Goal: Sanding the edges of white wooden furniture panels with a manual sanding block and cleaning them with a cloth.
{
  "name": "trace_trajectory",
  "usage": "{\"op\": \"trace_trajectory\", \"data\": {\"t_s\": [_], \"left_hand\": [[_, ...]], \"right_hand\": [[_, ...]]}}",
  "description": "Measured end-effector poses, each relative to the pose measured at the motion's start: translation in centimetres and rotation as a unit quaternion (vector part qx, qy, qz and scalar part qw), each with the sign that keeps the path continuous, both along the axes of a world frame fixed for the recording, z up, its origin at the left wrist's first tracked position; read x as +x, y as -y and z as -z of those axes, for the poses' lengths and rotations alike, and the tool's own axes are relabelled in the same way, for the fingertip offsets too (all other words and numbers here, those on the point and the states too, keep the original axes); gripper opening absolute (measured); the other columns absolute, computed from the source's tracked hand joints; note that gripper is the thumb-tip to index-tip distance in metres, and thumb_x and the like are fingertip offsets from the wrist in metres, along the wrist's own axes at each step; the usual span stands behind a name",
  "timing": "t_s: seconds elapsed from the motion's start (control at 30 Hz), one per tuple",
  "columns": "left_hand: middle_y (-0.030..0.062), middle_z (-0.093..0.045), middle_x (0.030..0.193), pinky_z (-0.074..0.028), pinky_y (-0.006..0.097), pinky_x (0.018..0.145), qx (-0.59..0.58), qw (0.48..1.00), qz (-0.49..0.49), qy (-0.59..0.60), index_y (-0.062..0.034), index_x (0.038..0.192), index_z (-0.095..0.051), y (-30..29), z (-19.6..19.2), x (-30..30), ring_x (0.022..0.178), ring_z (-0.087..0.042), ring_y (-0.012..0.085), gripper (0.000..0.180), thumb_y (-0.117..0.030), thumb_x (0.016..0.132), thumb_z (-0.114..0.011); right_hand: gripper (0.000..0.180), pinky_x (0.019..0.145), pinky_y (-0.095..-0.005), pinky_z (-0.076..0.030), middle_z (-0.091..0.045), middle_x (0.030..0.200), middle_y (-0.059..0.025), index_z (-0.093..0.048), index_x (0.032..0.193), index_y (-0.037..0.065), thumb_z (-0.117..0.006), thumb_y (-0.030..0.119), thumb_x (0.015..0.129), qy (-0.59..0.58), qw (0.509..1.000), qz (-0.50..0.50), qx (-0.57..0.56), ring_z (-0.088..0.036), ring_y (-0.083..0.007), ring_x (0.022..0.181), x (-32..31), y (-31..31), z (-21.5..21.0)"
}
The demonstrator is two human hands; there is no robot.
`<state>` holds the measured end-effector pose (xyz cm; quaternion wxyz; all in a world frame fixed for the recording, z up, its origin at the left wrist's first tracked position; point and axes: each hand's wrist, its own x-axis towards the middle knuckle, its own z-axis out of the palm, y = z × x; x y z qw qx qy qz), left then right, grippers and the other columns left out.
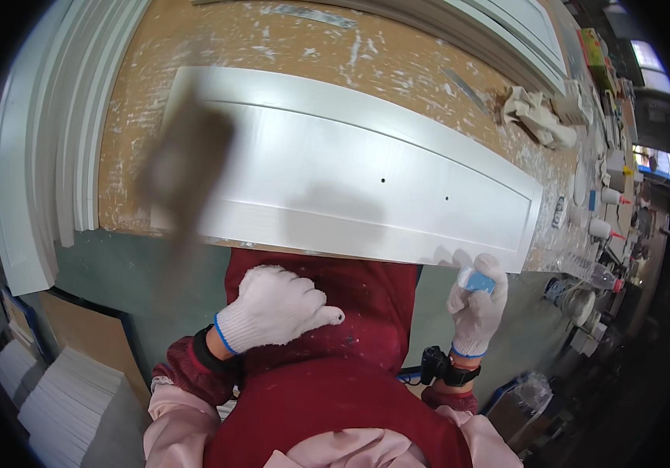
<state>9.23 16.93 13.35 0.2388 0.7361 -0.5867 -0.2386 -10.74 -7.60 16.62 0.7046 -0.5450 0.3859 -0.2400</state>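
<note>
A white framed cabinet door panel [311, 148] lies on the bench before me, with two small dark holes in its recessed face. My right hand [477, 312], in a white knit glove, is closed round a small light-blue and white block [478, 282] at the panel's near right edge; its kind cannot be told. In front of my dark red apron [335, 343], below the panel's near edge, is my gloved left hand [276, 306]. Its fingers are curled, one digit points right with a dark spot at its tip, and whatever they may hold is hidden.
A blurred brown shape [187, 168] covers the panel's left end. White panels stand stacked at left [62, 132] and others lie along the far side [499, 39]. A crumpled cloth [538, 117], a scraper-like strip [466, 90] and red-tipped bottles [604, 228] are at right.
</note>
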Motion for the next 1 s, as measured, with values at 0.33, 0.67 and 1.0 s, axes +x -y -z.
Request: {"op": "trace_trajectory", "data": {"t_s": [0.33,0.67,1.0], "left_hand": [[0.0034,-0.065,0.066,-0.05,0.036,0.056,0.141,0.988,0.053,0.017,-0.0195,0.091,-0.069,4.4,-1.8,-1.9,0.061,-0.065,0.0243,0.034,-0.049,0.094,-0.052],[0.0051,-0.063,0.064,-0.046,0.036,0.057,0.026,0.998,-0.006,0.061,-0.0074,0.124,-0.061,4.7,-1.6,-2.6,0.057,-0.061,0.0233,0.041,-0.028,0.089,-0.065],[0.0055,-0.064,0.096,-0.049,0.036,0.07,-0.1,0.986,-0.063,0.121,-0.0086,0.125,-0.062,7.0,-2.4,-2.1,0.082,-0.062,0.0245,0.052,-0.023,0.077,-0.077]], "right_hand": [[0.045,0.046,-0.0274,-0.047,-0.062,0.096,-0.0185,-0.055,0.119,-0.005,-0.062,0.003,0.075,0.082,0.995,-0.022,0.05,-0.057,-0.0192,0.056,-3.5,-0.6,3.2],[0.051,0.054,-0.0288,-0.053,-0.065,0.108,-0.0204,-0.055,0.123,-0.005,-0.073,0.009,0.077,0.084,0.979,-0.103,0.152,-0.067,-0.0229,0.072,-3.3,-1.3,4.0],[0.041,0.06,-0.0268,-0.051,-0.061,0.115,-0.0167,-0.057,0.121,-0.006,-0.064,0.0,0.081,0.078,0.989,-0.033,0.122,-0.061,-0.0151,0.069,-5.7,-1.3,4.1]]}}
